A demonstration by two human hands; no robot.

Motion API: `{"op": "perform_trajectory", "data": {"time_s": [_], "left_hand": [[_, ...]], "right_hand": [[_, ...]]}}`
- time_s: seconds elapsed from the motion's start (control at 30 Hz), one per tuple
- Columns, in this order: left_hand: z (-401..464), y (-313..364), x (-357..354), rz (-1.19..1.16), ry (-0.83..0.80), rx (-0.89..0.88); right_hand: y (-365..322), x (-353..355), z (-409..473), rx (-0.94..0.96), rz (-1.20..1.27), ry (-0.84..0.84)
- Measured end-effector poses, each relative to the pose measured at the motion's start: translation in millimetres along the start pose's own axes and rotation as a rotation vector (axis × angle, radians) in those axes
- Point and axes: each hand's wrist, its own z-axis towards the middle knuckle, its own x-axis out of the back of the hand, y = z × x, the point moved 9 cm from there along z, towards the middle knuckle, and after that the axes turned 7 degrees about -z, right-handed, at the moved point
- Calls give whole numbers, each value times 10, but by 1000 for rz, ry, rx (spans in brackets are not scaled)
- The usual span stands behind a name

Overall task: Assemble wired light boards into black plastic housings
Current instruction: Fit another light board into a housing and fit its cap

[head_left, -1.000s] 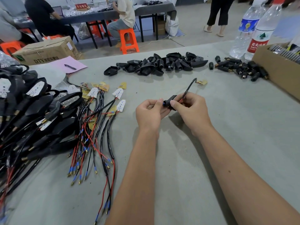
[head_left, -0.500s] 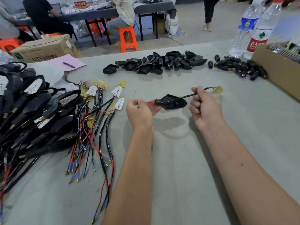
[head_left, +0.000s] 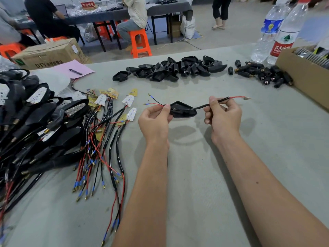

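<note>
At the centre of the frame the left hand [head_left: 154,120] pinches the narrow end of a black housing [head_left: 183,111] between thumb and curled fingers, right where two thin leads, one red and one black [head_left: 154,102], come out and splay toward the upper left. The right hand [head_left: 222,114] has its thumb and fingers clamped on the black sheathed cable [head_left: 204,106] that leaves the housing's wide end; past the grip the sheath stops and a red wire runs on to a small yellowish light board [head_left: 247,98] hanging free to the right, clear of the table. So the housing sits threaded on the cable between the two hands, held above the grey table [head_left: 204,175], and the board is not yet seated in it (that, judging by the task, is the step in hand).

The likely trouble lies in drawing the cable through. If the leads are pulled hard while the board arrives askew at the housing's mouth, it could jam on the rim or strain its solder joints. The thin wire could also kink where the sheath ends.

Outward from the hands, loose wired boards [head_left: 114,122] lie left of centre, with finished assemblies [head_left: 35,122] piled at the left edge. Empty housings [head_left: 170,69] are heaped at upper centre, small black connectors [head_left: 263,73] to their right beside a cardboard box [head_left: 302,77] and two water bottles [head_left: 274,32].
</note>
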Motion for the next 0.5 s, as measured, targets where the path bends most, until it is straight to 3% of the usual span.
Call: {"op": "perform_trajectory", "data": {"time_s": [0.2,0.37,0.5], "left_hand": [[-26,-44,-44,-113,-50,94],[-93,-68,-196,79,-189,45],[-99,-100,-196,12,-146,66]], "right_hand": [[-2,39,-16,87,-105,74],[-43,-245,-115,105,-37,-168],[38,-446,-222,40,-53,-343]]}}
